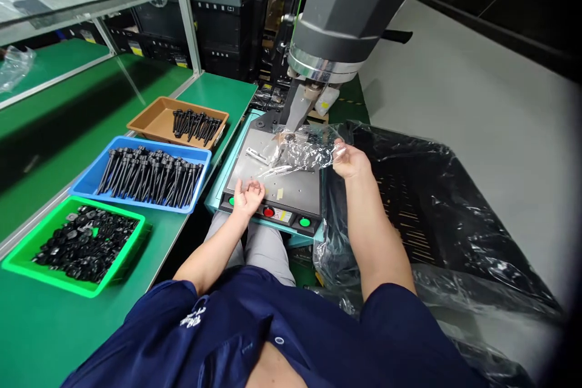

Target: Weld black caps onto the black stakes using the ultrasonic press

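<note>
My right hand (352,160) is closed on the edge of a clear plastic sheet (307,154), which stretches leftward over the metal plate (254,176) of a press-like machine. Palm up, my left hand (249,197) hovers at the plate's front edge with its fingers apart and slightly curled, holding nothing. A small metal fixture (257,156) lies on the plate, left of the sheet. Above it hangs the machine's grey head (330,42), whose lower tip is partly hidden behind the plastic. Green buttons (305,222) and a red button (268,211) line the machine's front.
On the green bench at left stand a brown tray (150,115) and a blue tray (86,182) of black screw-like parts, plus a green tray (22,254) of small black pieces. At right is a plastic-lined box (436,194). Dark crates (222,30) are stacked behind.
</note>
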Demonstrator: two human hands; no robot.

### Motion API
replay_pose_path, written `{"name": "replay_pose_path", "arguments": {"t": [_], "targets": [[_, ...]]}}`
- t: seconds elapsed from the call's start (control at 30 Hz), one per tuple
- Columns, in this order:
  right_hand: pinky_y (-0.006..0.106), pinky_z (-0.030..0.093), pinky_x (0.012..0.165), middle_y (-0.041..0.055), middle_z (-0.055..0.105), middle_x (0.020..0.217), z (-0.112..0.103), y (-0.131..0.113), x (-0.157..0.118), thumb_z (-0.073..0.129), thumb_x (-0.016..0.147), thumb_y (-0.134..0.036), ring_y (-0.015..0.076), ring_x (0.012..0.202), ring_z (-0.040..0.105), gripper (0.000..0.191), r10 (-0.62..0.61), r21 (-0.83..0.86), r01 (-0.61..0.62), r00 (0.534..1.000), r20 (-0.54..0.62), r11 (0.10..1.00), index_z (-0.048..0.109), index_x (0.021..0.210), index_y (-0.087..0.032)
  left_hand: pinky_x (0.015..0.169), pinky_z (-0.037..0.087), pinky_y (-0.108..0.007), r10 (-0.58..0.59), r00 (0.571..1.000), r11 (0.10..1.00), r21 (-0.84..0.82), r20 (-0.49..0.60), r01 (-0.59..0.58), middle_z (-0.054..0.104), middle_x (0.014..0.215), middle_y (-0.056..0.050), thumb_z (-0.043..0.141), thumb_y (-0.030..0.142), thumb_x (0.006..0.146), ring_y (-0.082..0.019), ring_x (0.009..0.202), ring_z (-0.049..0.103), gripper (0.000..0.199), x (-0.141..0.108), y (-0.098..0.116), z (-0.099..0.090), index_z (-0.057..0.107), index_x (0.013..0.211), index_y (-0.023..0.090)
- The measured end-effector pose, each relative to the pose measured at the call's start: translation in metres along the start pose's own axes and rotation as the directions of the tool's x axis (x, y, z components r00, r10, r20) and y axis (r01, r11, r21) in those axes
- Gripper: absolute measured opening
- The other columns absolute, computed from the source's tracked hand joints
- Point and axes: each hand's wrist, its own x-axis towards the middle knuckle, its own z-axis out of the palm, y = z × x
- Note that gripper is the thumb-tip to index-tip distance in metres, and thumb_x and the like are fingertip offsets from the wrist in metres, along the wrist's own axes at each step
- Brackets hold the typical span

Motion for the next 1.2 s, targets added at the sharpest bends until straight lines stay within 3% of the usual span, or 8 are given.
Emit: {"name": "replay_pose_path", "arguments": {"t": [0.2, 0.43, 0.6, 0.77, 0.9, 1.03, 1.1, 1.2], "targets": [[0.009, 0.041, 0.033, -0.0015, 0.061, 0.058, -0.005, 0.016, 0.019, 0.045, 0.096, -0.009, 0.0053, 0.039, 0.053, 0.02, 0.01, -0.329, -0.002, 1.0, 0.023, 0.944, 0.058, 0.081, -0.014, 0.084, 0.055, -0.029, 0.079, 0.996, 0.988, 0.139, -0.048, -0.072, 0.06, 0.069, 0.003, 0.074, 0.026, 0.076, -0.009, 0.072, 0.065, 0.012, -0.032, 0.032, -0.048, 0.064, 0.081, 0.021], [0.015, 0.046, 0.035, 0.001, 0.064, 0.057, -0.002, 0.037, 0.038, 0.063, 0.089, -0.011, 0.0096, 0.04, 0.056, 0.008, -0.031, -0.524, 0.063, 0.997, 0.069, 0.85, 0.059, 0.083, -0.015, 0.078, 0.057, -0.024, 0.108, 0.994, 0.949, 0.303, -0.033, -0.093, 0.067, 0.078, 0.003, 0.083, 0.022, 0.066, -0.011, 0.078, 0.068, 0.024, -0.065, 0.031, -0.098, 0.061, 0.076, 0.022], [0.015, 0.047, 0.037, 0.0017, 0.066, 0.06, 0.022, 0.036, 0.046, 0.066, 0.088, -0.01, 0.0087, 0.043, 0.058, 0.009, -0.042, -0.662, 0.164, 0.98, 0.196, 0.731, 0.061, 0.083, -0.014, 0.081, 0.058, -0.033, -0.123, 0.992, 0.84, 0.53, -0.02, 0.115, 0.072, 0.092, -0.004, 0.088, 0.031, 0.059, -0.02, 0.089, 0.071, 0.031, -0.09, 0.012, -0.116, 0.063, 0.072, 0.021], [0.014, 0.044, 0.034, 0.0043, 0.067, 0.062, 0.043, 0.026, 0.051, 0.073, 0.084, -0.011, 0.0078, 0.04, 0.056, 0.015, 0.006, -0.795, 0.197, 0.969, 0.245, 0.574, 0.061, 0.077, -0.013, 0.074, 0.057, -0.04, -0.456, 0.89, 0.485, 0.837, -0.004, 0.253, 0.072, 0.079, -0.008, 0.085, 0.039, 0.061, -0.028, 0.086, 0.072, 0.029, -0.108, 0.004, -0.123, 0.07, 0.079, 0.023], [0.014, 0.043, 0.034, 0.0044, 0.069, 0.064, 0.05, 0.018, 0.057, 0.074, 0.084, -0.013, 0.0077, 0.04, 0.055, 0.013, 0.008, -0.846, 0.216, 0.968, 0.252, 0.488, 0.062, 0.079, -0.013, 0.072, 0.057, -0.038, -0.543, 0.836, 0.374, 0.915, 0.083, 0.152, 0.071, 0.075, -0.006, 0.085, 0.044, 0.059, -0.027, 0.082, 0.071, 0.03, -0.103, 0.022, -0.111, 0.073, 0.075, 0.022], [0.015, 0.046, 0.037, 0.0029, 0.068, 0.066, 0.05, 0.011, 0.065, 0.074, 0.084, -0.013, 0.008, 0.045, 0.057, 0.01, 0.022, -0.866, 0.246, 0.959, 0.283, 0.436, 0.064, 0.08, -0.013, 0.081, 0.054, -0.037, -0.62, 0.761, 0.315, 0.949, 0.192, 0.018, 0.073, 0.099, -0.013, 0.083, 0.041, 0.066, -0.024, 0.091, 0.069, 0.043, -0.073, 0.058, -0.064, 0.073, 0.099, 0.015], [0.015, 0.047, 0.038, 0.0029, 0.068, 0.066, 0.049, 0.01, 0.067, 0.074, 0.084, -0.013, 0.008, 0.047, 0.058, 0.011, 0.046, -0.872, 0.253, 0.953, 0.299, 0.42, 0.065, 0.079, -0.013, 0.081, 0.053, -0.036, -0.507, 0.797, 0.367, 0.919, 0.328, -0.144, 0.072, 0.106, -0.014, 0.08, 0.041, 0.072, -0.024, 0.094, 0.068, 0.042, -0.051, 0.074, -0.032, 0.071, 0.104, 0.015], [0.015, 0.046, 0.039, 0.0029, 0.067, 0.064, 0.048, 0.012, 0.066, 0.074, 0.084, -0.014, 0.008, 0.047, 0.058, 0.013, 0.101, -0.885, 0.258, 0.942, 0.319, 0.389, 0.065, 0.075, -0.013, 0.082, 0.051, -0.035, -0.136, 0.88, 0.364, 0.849, 0.455, -0.382, 0.073, 0.1, -0.012, 0.077, 0.042, 0.073, -0.022, 0.092, 0.067, 0.037, -0.009, 0.09, 0.012, 0.071, 0.099, 0.015]]}}
